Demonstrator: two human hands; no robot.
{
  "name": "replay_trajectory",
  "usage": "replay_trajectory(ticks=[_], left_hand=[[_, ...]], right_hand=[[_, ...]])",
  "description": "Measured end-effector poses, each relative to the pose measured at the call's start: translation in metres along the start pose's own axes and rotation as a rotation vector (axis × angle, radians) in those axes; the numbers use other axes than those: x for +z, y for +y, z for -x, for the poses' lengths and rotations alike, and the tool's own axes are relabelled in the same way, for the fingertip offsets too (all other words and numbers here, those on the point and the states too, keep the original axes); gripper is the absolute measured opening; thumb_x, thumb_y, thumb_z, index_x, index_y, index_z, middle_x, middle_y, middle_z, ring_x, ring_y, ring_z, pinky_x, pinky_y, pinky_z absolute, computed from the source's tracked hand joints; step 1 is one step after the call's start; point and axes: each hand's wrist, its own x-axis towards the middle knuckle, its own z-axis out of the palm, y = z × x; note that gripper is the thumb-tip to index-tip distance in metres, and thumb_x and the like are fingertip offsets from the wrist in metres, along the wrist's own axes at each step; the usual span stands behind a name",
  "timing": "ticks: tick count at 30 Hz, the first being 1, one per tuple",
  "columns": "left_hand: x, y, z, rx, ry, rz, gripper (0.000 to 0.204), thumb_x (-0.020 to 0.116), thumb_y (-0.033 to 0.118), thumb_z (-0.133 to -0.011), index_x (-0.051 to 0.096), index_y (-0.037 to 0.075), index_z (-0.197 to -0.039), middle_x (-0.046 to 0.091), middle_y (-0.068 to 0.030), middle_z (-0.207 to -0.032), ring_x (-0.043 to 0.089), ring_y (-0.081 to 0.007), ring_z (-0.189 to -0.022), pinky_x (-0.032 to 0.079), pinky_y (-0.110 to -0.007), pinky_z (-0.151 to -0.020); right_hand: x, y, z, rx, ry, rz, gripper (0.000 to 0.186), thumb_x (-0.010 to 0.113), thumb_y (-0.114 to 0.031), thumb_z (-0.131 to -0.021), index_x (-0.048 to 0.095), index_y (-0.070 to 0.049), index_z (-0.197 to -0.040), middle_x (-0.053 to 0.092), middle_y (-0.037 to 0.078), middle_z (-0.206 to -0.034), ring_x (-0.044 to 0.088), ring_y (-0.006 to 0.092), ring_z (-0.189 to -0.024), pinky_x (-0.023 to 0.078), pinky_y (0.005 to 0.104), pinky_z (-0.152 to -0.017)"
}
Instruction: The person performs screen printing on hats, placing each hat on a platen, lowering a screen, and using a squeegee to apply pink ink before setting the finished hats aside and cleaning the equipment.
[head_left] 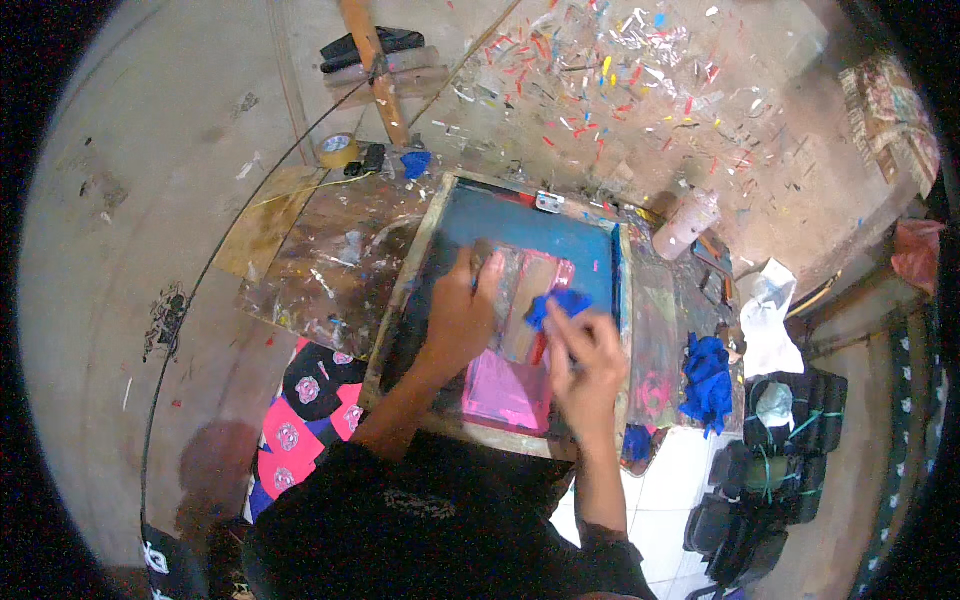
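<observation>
A wooden-framed printing screen (432, 236) with blue mesh lies on a paint-stained table, pink ink pooled at its near end. My left hand (459, 312) presses flat on the mesh, fingers spread toward the frame's far side. My right hand (587, 362) pinches a small blue rag (556, 303) against the mesh just right of the left hand.
A crumpled blue cloth (708, 383) lies right of the frame. A pale bottle (686, 224) stands at the back right. A roll of tape (338, 150) sits behind the table, and pink-and-black printed fabric (305, 412) lies at the lower left. Black bundles (780, 440) are stacked on the right.
</observation>
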Motion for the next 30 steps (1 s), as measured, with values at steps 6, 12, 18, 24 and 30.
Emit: replay_trajectory(ticks=[6,12,18,24,30], left_hand=[[-0.002,0.005,-0.004,0.037,0.013,-0.048,0.037,0.050,0.032,-0.099,0.058,-0.003,-0.107,0.065,-0.0288,-0.087,0.064,-0.0458,-0.084,0.049,-0.048,-0.068],[0.004,-0.008,-0.003,0.014,0.028,-0.029,0.038,0.051,0.032,-0.098,0.057,-0.003,-0.109,0.065,-0.0287,-0.086,0.064,-0.0454,-0.083,0.049,-0.048,-0.069],[-0.011,0.009,-0.005,-0.041,0.034,-0.124,0.043,0.050,0.035,-0.099,0.056,-0.005,-0.115,0.066,-0.0278,-0.092,0.065,-0.0424,-0.087,0.049,-0.045,-0.077],[-0.008,-0.001,-0.017,-0.048,0.072,-0.006,0.044,0.049,0.036,-0.100,0.056,-0.004,-0.117,0.067,-0.0248,-0.099,0.065,-0.0375,-0.093,0.048,-0.042,-0.083],[-0.005,-0.008,-0.002,0.002,-0.003,0.012,0.040,0.048,0.035,-0.100,0.058,-0.003,-0.108,0.066,-0.0206,-0.091,0.064,-0.0289,-0.085,0.048,-0.039,-0.077]], right_hand=[[0.011,0.005,-0.003,0.020,0.182,-0.007,0.016,0.073,-0.001,-0.079,0.073,-0.002,-0.095,0.063,0.014,-0.079,0.061,0.0236,-0.072,0.048,0.0313,-0.066],[0.021,0.008,0.001,0.040,0.197,-0.117,0.011,0.072,0.001,-0.079,0.072,0.000,-0.090,0.062,0.015,-0.077,0.060,0.0240,-0.070,0.047,0.0325,-0.066],[0.036,0.003,-0.008,0.083,0.214,-0.066,0.016,0.072,0.001,-0.079,0.074,-0.001,-0.095,0.064,0.016,-0.081,0.062,0.0246,-0.073,0.049,0.0327,-0.068],[0.045,0.008,0.013,0.013,0.238,-0.057,0.022,0.073,0.003,-0.078,0.074,-0.003,-0.099,0.064,0.015,-0.082,0.063,0.0230,-0.074,0.050,0.0315,-0.066],[0.034,0.004,-0.037,0.028,0.306,-0.051,0.020,0.073,0.003,-0.079,0.073,-0.001,-0.099,0.065,0.017,-0.084,0.064,0.0249,-0.074,0.051,0.0319,-0.067]])
